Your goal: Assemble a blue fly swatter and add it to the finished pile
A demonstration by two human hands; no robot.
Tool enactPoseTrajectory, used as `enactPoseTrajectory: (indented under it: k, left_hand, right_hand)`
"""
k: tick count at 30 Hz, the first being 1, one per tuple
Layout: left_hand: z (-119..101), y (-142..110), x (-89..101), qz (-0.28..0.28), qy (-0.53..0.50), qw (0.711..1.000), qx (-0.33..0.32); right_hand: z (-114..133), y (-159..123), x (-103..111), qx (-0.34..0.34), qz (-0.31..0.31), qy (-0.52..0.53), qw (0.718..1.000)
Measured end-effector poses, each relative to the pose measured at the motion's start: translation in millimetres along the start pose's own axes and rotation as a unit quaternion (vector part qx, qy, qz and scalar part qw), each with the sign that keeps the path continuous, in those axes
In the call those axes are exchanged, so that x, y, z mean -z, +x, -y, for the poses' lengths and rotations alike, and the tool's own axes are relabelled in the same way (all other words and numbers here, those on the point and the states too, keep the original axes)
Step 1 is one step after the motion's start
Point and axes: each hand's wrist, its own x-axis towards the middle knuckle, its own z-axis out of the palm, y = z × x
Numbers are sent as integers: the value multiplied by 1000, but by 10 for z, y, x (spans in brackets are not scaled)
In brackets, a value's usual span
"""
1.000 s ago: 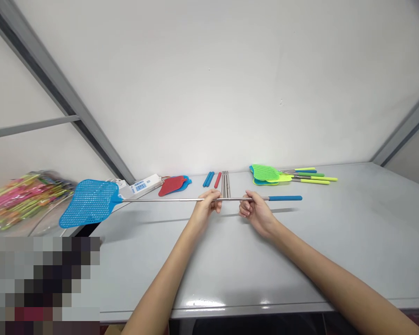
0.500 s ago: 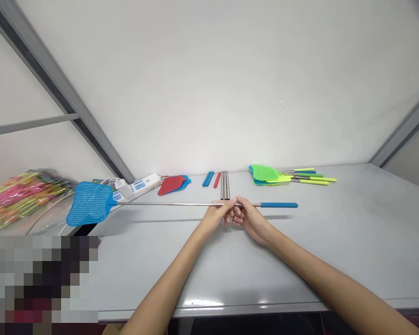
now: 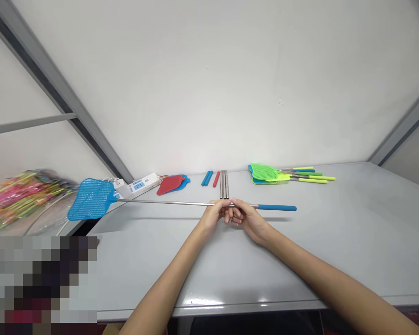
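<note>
A long fly swatter (image 3: 188,203) lies across the view above the table, with a blue mesh head on the left, a thin metal rod and a blue grip on the right. My left hand (image 3: 214,214) is closed around the metal rod near its middle. Close beside it, my right hand (image 3: 246,217) is closed on the same rod, just left of the blue grip. The fingers of both hands meet beneath the rod. Beyond my hands lie several metal tubes (image 3: 224,184), a red grip (image 3: 216,179) and two blue grips (image 3: 206,178).
Red and blue swatter heads (image 3: 170,184) lie beside a white power strip (image 3: 139,184). A pile of green, yellow and blue fly swatters (image 3: 265,173) rests at the back right of the grey table (image 3: 352,232). Bagged colourful sticks (image 3: 24,197) are at far left.
The fly swatter has tilted slightly: its mesh head is a little higher and its blue grip a little lower. Both hands keep hold of the rod.
</note>
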Motion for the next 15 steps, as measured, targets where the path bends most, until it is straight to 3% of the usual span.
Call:
enactPoseTrajectory:
  k: [15]
  left_hand:
    - [-24,-24,-55,6,4,1000,0]
  right_hand:
    - [55,-31,-51,20,-19,-57,998]
